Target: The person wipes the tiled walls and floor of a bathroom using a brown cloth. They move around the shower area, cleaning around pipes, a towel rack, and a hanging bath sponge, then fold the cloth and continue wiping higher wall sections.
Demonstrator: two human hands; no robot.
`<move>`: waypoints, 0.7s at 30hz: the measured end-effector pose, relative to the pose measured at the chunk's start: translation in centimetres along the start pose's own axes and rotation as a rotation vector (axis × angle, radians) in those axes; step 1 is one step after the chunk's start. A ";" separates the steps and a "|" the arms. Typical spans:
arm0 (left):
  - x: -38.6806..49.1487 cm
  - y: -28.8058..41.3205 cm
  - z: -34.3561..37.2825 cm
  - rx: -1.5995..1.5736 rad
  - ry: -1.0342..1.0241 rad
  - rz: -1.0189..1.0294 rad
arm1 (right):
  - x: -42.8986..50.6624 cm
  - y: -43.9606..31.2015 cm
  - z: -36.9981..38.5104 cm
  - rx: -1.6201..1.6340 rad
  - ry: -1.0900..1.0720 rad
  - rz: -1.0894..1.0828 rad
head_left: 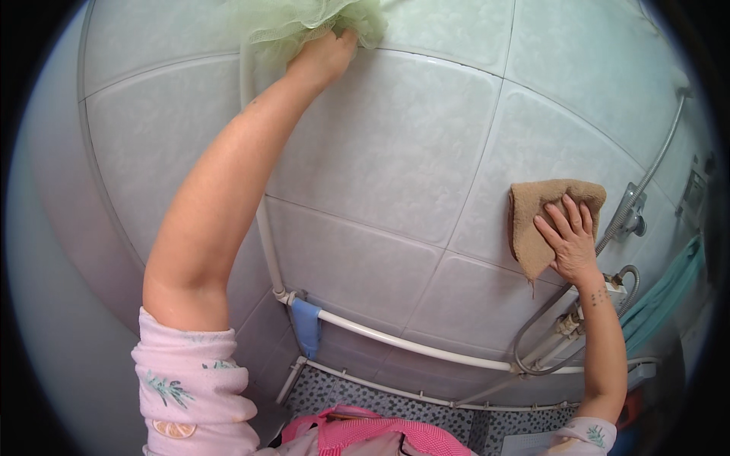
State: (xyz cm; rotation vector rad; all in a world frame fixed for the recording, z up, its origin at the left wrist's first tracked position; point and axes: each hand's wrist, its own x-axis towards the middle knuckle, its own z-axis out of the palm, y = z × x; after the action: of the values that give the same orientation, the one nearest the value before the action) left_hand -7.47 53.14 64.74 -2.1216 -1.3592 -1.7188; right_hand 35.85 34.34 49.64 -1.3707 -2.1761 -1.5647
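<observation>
My left hand (328,54) reaches to the top of the view and holds a bunch of pale green mesh netting (319,20), whose upper part is cut off by the picture's edge. At the right, my right hand (570,242) presses a folded brown cloth (530,222) flat against the tiled wall (388,142), its fingers spread over it. One corner of the cloth hangs down with a loose thread.
A metal shower hose (656,165) and a wall bracket (632,211) are right of the cloth. White pipes (410,347) run low along the wall, with a blue cloth (307,328) over one. A teal towel (661,302) hangs at the right, above a pebble-patterned floor (370,399).
</observation>
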 end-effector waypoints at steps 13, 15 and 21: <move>-1.1 -0.3 -2.8 0.011 -0.054 0.042 | 20.7 -17.8 4.0 0.313 0.206 -0.434; -1.0 0.2 -2.3 -0.013 -0.040 0.013 | 24.4 -21.7 4.8 0.299 0.210 -0.495; -1.4 0.7 -0.5 0.039 0.082 0.117 | 30.8 -30.8 7.6 0.279 0.254 -0.515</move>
State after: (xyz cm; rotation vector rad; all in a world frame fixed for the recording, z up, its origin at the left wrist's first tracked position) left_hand -7.34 51.67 64.04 -2.0417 -1.2123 -1.7003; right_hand -1.36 57.00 42.42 -0.5225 -2.5750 -1.3937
